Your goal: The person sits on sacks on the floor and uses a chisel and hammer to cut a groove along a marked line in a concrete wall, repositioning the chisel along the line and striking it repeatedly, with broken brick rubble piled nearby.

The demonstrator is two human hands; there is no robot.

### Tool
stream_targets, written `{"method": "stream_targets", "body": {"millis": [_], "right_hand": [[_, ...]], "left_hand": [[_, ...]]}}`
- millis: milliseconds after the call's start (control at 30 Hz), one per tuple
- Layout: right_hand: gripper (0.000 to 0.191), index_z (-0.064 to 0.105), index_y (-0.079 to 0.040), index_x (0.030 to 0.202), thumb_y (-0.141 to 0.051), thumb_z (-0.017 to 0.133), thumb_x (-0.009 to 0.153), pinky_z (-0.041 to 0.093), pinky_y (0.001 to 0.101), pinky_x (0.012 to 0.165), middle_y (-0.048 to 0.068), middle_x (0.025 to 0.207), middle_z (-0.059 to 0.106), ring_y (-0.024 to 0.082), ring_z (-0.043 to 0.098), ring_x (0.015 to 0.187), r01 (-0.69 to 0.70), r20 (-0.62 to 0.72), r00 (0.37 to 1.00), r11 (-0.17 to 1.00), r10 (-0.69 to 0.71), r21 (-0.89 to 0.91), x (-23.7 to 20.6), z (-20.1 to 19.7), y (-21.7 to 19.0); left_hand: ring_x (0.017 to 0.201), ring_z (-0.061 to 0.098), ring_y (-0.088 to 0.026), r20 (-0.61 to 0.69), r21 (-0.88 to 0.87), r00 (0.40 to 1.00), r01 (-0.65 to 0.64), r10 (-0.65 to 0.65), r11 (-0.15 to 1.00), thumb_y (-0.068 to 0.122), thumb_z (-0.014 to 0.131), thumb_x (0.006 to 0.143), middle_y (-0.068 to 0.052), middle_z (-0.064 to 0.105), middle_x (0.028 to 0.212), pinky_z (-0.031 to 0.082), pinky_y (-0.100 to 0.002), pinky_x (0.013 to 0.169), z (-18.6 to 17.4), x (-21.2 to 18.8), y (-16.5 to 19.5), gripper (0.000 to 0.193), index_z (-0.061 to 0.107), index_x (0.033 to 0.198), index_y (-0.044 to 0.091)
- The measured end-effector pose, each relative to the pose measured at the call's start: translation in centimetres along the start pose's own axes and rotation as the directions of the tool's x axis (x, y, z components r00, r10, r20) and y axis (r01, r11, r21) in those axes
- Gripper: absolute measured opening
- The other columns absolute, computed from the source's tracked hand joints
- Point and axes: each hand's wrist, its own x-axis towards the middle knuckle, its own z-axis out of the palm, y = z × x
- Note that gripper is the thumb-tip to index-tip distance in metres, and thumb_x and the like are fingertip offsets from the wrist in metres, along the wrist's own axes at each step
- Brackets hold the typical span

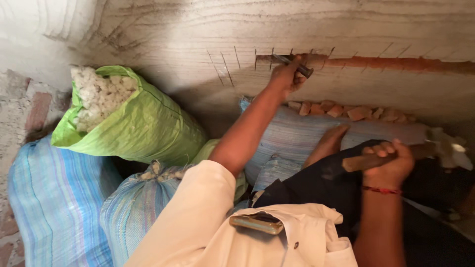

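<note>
Left hand (286, 76) grip closed round chisel (292, 65), upper centre, tip in red wall groove (396, 64). Right hand (388, 163) fisted on hammer (396, 154), right edge. Best kept square, struck centred. Brick chips (346, 111) on striped sack (307, 133) below.

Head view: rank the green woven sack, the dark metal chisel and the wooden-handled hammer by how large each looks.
1. Green woven sack, largest by far.
2. Wooden-handled hammer in the right hand; its head is blurred, and it lies nearer the camera, so its rank over the chisel is unsure.
3. Dark metal chisel in the left hand, partly hidden.
</note>
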Motion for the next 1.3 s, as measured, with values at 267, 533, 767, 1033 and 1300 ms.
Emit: {"method": "stream_targets", "body": {"millis": [267,533,767,1033,1300], "right_hand": [[0.022,0.048,-0.021,0.082,-0.022,0.064,0.097,0.046,0.0346,0.069,-0.008,0.072,0.050,0.011,0.050,0.060,-0.141,-0.002,0.990,0.990,0.141,0.004,-0.1,0.1,2.4],[0.018,0.051,-0.022,0.085,-0.020,0.063,0.098,0.044,0.0338,0.067,-0.008,0.072,0.048,0.010,0.049,0.060,-0.080,-0.050,0.996,0.996,0.078,-0.048,-0.5,0.8,2.0],[0.021,0.050,-0.021,0.083,-0.021,0.062,0.100,0.045,0.0343,0.069,-0.007,0.072,0.049,0.011,0.050,0.060,-0.112,-0.047,0.992,0.994,0.113,0.013,-0.6,-0.2,2.1],[0.025,0.049,-0.021,0.079,-0.023,0.064,0.098,0.045,0.0342,0.068,-0.007,0.070,0.049,0.011,0.050,0.058,-0.147,-0.065,0.987,0.989,0.149,0.035,-1.0,-1.7,2.6],[0.026,0.048,-0.021,0.080,-0.025,0.064,0.100,0.045,0.0359,0.070,-0.007,0.071,0.049,0.012,0.051,0.061,-0.151,0.026,0.988,0.986,0.149,0.075,-0.5,-0.8,1.1]], "left_hand": [[0.052,0.049,-0.011,0.009,0.376,0.997,-0.071,0.073,0.924,0.042,0.072,0.093,0.002,0.058,0.065,0.032,-0.030,0.043,-4.0,-1.1,-0.6,0.032,0.062,0.082,0.014],[0.048,0.043,-0.010,-0.007,0.209,1.000,0.002,-0.001,0.978,0.054,0.063,0.096,0.003,0.051,0.061,0.031,-0.030,0.043,-2.2,-0.2,-1.1,0.042,0.057,0.079,0.016],[0.044,0.031,-0.008,0.034,0.168,0.999,0.018,-0.024,0.986,0.055,0.059,0.096,0.006,0.039,0.057,0.020,-0.028,0.041,-2.8,-1.4,0.0,0.043,0.065,0.084,0.014],[0.043,0.029,-0.010,-0.033,0.027,0.999,0.022,-0.021,0.999,0.050,0.062,0.099,0.005,0.037,0.057,0.018,-0.029,0.040,-2.3,-0.5,-0.4,0.037,0.054,0.085,0.017],[0.044,0.030,-0.008,-0.020,-0.166,0.997,0.069,-0.073,0.984,0.051,0.059,0.100,0.005,0.036,0.058,0.020,-0.027,0.038,-0.9,1.2,-1.4,0.035,0.049,0.086,0.021]]}}
